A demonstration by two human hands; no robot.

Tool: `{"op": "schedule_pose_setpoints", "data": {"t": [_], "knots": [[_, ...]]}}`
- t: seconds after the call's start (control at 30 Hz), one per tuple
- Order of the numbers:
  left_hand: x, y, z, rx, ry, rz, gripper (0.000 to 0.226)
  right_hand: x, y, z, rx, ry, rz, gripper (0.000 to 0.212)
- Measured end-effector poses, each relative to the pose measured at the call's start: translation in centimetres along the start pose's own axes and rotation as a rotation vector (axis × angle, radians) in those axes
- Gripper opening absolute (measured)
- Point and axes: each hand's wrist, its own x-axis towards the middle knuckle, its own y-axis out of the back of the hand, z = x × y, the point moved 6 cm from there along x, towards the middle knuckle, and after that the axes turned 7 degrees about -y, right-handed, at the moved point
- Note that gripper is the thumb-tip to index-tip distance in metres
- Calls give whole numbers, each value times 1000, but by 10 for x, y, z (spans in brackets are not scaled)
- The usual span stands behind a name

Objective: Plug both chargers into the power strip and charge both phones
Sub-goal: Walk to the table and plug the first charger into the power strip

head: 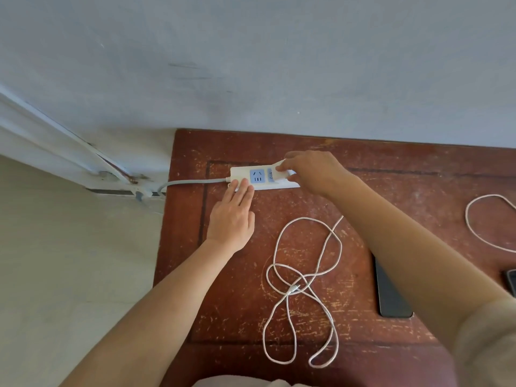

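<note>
A white power strip (pixel 243 172) with blue sockets lies near the back of the worn red-brown table (pixel 223 317). My left hand (pixel 233 216) rests flat beside it, fingertips pressing on its front edge. My right hand (pixel 310 170) grips a white charger plug (pixel 280 165) held against the strip's second socket. From there a white cable (pixel 305 291) runs in loose loops across the table's middle. A dark phone (pixel 389 297) lies partly under my right forearm. A second dark phone (pixel 511 280) shows at the right edge, and a second white cable (pixel 484 223) loops above it.
The strip's grey cord (pixel 192 182) runs left off the table toward a fitting at the base of the grey wall (pixel 251 65). A white pipe or moulding (pixel 55 138) slants down the wall at left. Pale floor (pixel 69 261) lies left of the table.
</note>
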Motion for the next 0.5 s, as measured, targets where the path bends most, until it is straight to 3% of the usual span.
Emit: {"op": "schedule_pose_setpoints", "data": {"t": [0.2,0.33,0.5], "knots": [[-1,-3,-1,2,-8,-2,55,3,6,-11,-87,32,20,47],[-1,-5,-2,-5,-16,-5,58,4,5,0,135,-47,-30,57],[0,-7,-4,-6,-24,-8,58,8,4,-3,246,-18,-83,45]]}}
